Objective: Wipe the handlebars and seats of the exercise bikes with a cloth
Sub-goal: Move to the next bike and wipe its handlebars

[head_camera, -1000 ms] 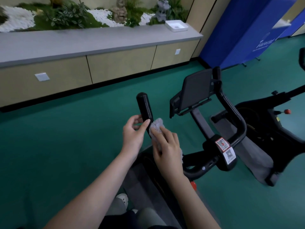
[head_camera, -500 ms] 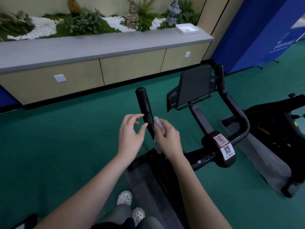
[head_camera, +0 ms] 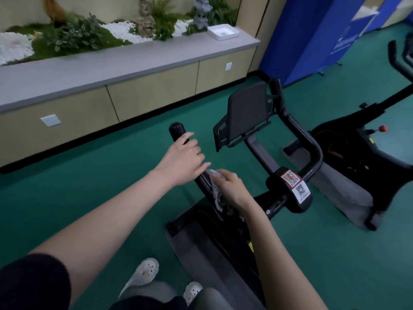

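- A person leans over an exercise bike (head_camera: 225,233) on the green floor (head_camera: 78,193), both bare arms stretched forward to its left handlebar (head_camera: 177,133).
- The left hand (head_camera: 182,162) rests on top of the black bar just below its rounded end, fingers fairly straight and laid along it, the thumb pointing toward the other hand; its grip is loose and closes on nothing.
- The right hand (head_camera: 230,186) sits lower on the same bar, its grip curled tight round a crumpled grey cloth (head_camera: 215,191) that is pressed against the bar; a tail of the cloth hangs down below the wrist.
- The two hands are just beside each other, the left thumb tip nearly touching the cloth.
- To the right of the hands, the bike's dark screen (head_camera: 247,113) tilts back on its holder, and the right handlebar (head_camera: 297,130) curves down to a hub bearing two QR-code stickers (head_camera: 295,183).
- A second exercise bike (head_camera: 362,153) stands near, to the right, on a grey mat (head_camera: 348,193), a red knob (head_camera: 382,128) showing on its frame.
- Along the far wall runs a long grey-topped desk (head_camera: 111,68) with beige cabinet doors, carrying a white square dish (head_camera: 222,32) and, behind it, a bed of plants and white pebbles (head_camera: 73,36).
- A blue partition (head_camera: 308,34) stands in the right corner.
- The person's white perforated shoes (head_camera: 145,274) show at the bottom, beside the bike's base.
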A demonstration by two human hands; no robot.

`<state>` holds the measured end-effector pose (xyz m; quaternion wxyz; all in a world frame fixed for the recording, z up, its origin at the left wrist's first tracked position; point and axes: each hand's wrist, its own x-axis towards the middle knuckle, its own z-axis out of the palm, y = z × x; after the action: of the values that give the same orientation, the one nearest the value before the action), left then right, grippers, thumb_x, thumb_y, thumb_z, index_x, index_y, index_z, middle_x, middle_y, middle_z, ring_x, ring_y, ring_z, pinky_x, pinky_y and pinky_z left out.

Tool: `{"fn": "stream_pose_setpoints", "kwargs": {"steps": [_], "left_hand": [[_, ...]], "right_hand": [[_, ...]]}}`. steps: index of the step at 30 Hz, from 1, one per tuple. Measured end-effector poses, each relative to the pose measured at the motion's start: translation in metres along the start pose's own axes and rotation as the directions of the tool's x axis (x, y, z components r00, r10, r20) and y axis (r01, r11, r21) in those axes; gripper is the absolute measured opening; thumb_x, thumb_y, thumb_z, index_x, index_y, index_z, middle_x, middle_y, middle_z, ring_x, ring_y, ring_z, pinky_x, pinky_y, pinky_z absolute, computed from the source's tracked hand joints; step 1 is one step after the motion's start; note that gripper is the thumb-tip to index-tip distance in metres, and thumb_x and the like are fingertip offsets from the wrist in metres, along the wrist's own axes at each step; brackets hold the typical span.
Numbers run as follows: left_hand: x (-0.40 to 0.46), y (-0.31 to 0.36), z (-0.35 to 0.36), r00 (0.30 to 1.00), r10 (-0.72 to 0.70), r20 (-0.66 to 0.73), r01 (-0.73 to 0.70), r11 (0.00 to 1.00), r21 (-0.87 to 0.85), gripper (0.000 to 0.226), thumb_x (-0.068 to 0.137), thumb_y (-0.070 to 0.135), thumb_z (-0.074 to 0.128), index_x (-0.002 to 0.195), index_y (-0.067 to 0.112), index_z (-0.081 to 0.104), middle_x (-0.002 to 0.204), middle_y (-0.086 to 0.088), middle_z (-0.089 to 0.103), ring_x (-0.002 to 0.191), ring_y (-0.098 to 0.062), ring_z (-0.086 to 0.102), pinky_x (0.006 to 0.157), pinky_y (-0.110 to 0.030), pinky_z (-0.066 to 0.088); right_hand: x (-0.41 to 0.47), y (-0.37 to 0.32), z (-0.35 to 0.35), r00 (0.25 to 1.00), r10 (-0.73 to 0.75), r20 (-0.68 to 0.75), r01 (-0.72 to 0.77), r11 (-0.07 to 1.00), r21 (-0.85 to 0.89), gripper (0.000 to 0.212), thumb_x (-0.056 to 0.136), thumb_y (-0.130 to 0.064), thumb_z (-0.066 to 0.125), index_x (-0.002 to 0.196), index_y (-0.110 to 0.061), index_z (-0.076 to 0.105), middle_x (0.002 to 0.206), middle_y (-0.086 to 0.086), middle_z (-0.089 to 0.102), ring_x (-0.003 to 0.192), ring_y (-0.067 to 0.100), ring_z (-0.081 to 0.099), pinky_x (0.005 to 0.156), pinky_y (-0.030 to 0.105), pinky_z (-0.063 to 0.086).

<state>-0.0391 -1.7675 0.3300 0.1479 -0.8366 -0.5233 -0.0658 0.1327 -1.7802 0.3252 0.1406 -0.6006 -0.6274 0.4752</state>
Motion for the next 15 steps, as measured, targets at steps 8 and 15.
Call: {"fn": "stream_pose_setpoints", "kwargs": {"steps": [8, 15], "left_hand": [[0.003, -0.022, 0.020, 0.951, 0.245, -0.187, -0.240, 0.969, 0.054, 0.052, 0.096, 0.039, 0.034, 0.072, 0.014, 0.072, 0.068, -0.001, 0.065, 0.074, -0.023, 0.057, 0.089, -0.038, 0.036], [0.002, -0.031, 0.028, 0.905, 0.328, -0.270, -0.326, 0.944, 0.053, 0.044, 0.098, 0.035, 0.038, 0.075, 0.012, 0.068, 0.071, -0.003, 0.064, 0.076, -0.025, 0.056, 0.089, -0.039, 0.035]], "right_hand": [[-0.003, -0.012, 0.012, 0.982, 0.108, -0.154, -0.124, 0.988, -0.095, 0.028, 0.096, -0.033, 0.048, 0.071, -0.020, 0.051, 0.082, 0.009, 0.062, 0.086, 0.027, 0.056, 0.073, 0.033, 0.040], [-0.016, -0.009, 0.016, 0.962, 0.164, -0.217, -0.162, 0.986, 0.026, 0.014, 0.096, -0.031, 0.053, 0.100, -0.020, 0.062, 0.099, 0.003, 0.067, 0.099, 0.020, 0.059, 0.090, 0.036, 0.044]]}}
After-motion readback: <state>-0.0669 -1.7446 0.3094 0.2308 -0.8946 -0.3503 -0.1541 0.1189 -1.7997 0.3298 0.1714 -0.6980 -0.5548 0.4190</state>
